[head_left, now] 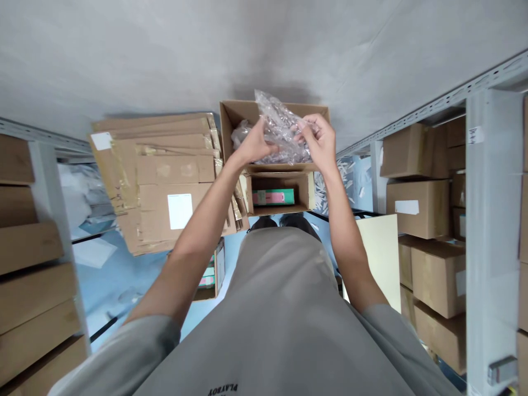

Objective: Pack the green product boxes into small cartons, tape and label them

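A crumpled sheet of clear plastic wrap (284,124) rises out of an open cardboard box (233,113) in front of me. At the sheet's left side, my left hand (256,144) is closed on it, thumb toward the middle; its fingertips are partly hidden by the plastic. My right hand (320,142) pinches the right side of the same sheet with bent fingers. More crinkled clear plastic fills the box below both hands, and what lies under it is hidden.
Flattened cardboard boxes (173,168) are stacked at left. Nearer me, another open box (305,190) holds a green and pink pack (274,197). Metal shelf posts (478,220) stand at the sides, with closed cartons (418,206) stacked at right. Blue floor shows below.
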The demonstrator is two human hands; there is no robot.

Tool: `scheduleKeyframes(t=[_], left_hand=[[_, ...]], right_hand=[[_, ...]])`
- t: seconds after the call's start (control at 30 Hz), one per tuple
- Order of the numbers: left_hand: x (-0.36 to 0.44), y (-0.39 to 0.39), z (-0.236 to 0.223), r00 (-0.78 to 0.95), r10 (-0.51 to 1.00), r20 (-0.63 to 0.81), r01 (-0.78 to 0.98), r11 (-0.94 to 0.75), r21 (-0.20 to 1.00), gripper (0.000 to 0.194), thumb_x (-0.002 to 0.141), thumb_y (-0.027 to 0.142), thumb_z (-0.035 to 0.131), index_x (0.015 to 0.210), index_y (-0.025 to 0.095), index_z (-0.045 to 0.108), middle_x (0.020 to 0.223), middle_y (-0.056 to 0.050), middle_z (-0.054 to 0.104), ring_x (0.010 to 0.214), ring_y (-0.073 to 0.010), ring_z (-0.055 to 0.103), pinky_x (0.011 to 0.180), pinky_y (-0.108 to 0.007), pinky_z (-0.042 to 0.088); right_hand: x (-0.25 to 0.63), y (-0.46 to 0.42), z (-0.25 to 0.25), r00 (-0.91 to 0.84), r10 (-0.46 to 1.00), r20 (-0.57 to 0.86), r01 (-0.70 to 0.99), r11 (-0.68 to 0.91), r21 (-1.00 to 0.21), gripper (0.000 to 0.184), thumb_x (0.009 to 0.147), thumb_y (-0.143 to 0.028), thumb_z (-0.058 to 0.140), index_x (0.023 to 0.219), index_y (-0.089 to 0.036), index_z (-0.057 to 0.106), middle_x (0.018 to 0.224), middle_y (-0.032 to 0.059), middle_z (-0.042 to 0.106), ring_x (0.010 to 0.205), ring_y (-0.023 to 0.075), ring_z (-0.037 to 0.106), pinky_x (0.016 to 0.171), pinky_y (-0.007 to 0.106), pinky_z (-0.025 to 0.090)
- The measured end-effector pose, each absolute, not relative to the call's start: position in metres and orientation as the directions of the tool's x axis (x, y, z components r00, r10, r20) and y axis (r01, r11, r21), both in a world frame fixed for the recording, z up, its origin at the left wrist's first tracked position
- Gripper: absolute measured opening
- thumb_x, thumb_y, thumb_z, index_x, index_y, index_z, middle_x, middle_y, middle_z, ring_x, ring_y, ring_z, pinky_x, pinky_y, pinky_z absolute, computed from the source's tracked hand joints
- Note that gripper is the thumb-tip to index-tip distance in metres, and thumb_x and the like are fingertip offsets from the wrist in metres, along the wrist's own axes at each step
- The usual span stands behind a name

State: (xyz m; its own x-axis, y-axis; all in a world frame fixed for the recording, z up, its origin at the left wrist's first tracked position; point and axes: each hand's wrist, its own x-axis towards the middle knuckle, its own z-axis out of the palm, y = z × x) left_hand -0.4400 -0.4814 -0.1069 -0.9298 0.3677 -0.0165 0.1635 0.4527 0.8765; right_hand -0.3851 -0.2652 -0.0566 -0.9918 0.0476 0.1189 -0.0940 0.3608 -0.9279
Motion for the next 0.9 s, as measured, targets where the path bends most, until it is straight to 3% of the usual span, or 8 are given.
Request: scheduleKeyframes(t=[0.13,0.23,0.33,0.43,0.6,0.73,0.9], left_hand=[[-0.453,-0.480,-0.128,-0.906,0.412,-0.097,0.137,0.501,0.855,0.035,0.096,0.047,0.076,0.113,0.017,0.077,0.087,-0.004,0.078,0.110,-0.0272,0.076,0.101,-0.037,0.059],[-0.459,-0.485,-0.135,-0.903,0.412,-0.120,0.122,0.515,0.848,0.031,0.101,0.046,0.070,0.102,0.016,0.078,0.074,0.000,0.073,0.105,-0.0209,0.072,0.102,-0.033,0.057],[-0.465,-0.486,-0.137,-0.919,0.383,-0.092,0.106,0.465,0.879,0.031,0.101,0.046,0.071,0.100,0.016,0.077,0.081,-0.002,0.077,0.110,-0.0226,0.073,0.106,-0.035,0.056],[-0.469,-0.484,-0.137,-0.952,0.305,-0.026,0.083,0.340,0.937,0.036,0.100,0.053,0.075,0.105,0.018,0.078,0.099,-0.008,0.081,0.120,-0.0291,0.074,0.111,-0.042,0.057],[-0.463,-0.476,-0.130,-0.935,0.355,-0.001,0.069,0.185,0.980,0.061,0.087,0.066,0.089,0.122,0.017,0.077,0.119,-0.015,0.082,0.128,-0.0339,0.074,0.116,-0.054,0.058],[-0.458,-0.478,-0.121,-0.953,0.302,0.009,0.046,0.115,0.992,0.056,0.091,0.072,0.084,0.110,0.020,0.078,0.105,-0.013,0.082,0.115,-0.0326,0.079,0.109,-0.055,0.064],[-0.449,-0.499,-0.097,-0.983,0.182,0.015,0.020,0.026,0.999,0.055,0.097,0.077,0.076,0.111,0.024,0.073,0.089,-0.005,0.075,0.104,-0.0281,0.082,0.096,-0.048,0.070]], right_hand=[[-0.387,-0.241,-0.059,-0.959,0.257,0.119,-0.043,0.282,-0.958,0.063,0.103,-0.086,0.061,0.119,-0.025,0.071,0.126,0.0097,0.081,0.129,0.0276,0.079,0.104,0.043,0.070],[-0.382,-0.223,-0.063,-0.913,0.398,0.084,0.019,0.247,-0.969,0.062,0.103,-0.085,0.062,0.117,-0.025,0.072,0.120,0.0104,0.082,0.124,0.0272,0.082,0.101,0.041,0.071],[-0.372,-0.215,-0.069,-0.871,0.491,0.022,0.086,0.198,-0.976,0.056,0.106,-0.078,0.062,0.117,-0.024,0.071,0.118,0.0102,0.082,0.121,0.0263,0.084,0.096,0.038,0.072],[-0.363,-0.215,-0.071,-0.818,0.570,-0.081,0.128,0.042,-0.991,0.045,0.110,-0.067,0.063,0.114,-0.023,0.068,0.119,0.0095,0.081,0.122,0.0253,0.084,0.098,0.037,0.071],[-0.355,-0.223,-0.061,-0.811,0.538,-0.231,0.170,-0.160,-0.972,0.041,0.109,-0.064,0.067,0.112,-0.023,0.072,0.127,0.0105,0.081,0.133,0.0259,0.079,0.102,0.037,0.072],[-0.344,-0.221,-0.056,-0.818,0.524,-0.238,0.206,-0.121,-0.971,0.043,0.107,-0.066,0.068,0.114,-0.024,0.073,0.127,0.0100,0.082,0.122,0.0250,0.083,0.086,0.033,0.073],[-0.312,-0.200,-0.048,-0.833,0.539,-0.126,0.240,0.147,-0.960,0.039,0.102,-0.063,0.072,0.103,-0.023,0.069,0.110,0.0078,0.082,0.102,0.0228,0.083,0.075,0.030,0.068]])
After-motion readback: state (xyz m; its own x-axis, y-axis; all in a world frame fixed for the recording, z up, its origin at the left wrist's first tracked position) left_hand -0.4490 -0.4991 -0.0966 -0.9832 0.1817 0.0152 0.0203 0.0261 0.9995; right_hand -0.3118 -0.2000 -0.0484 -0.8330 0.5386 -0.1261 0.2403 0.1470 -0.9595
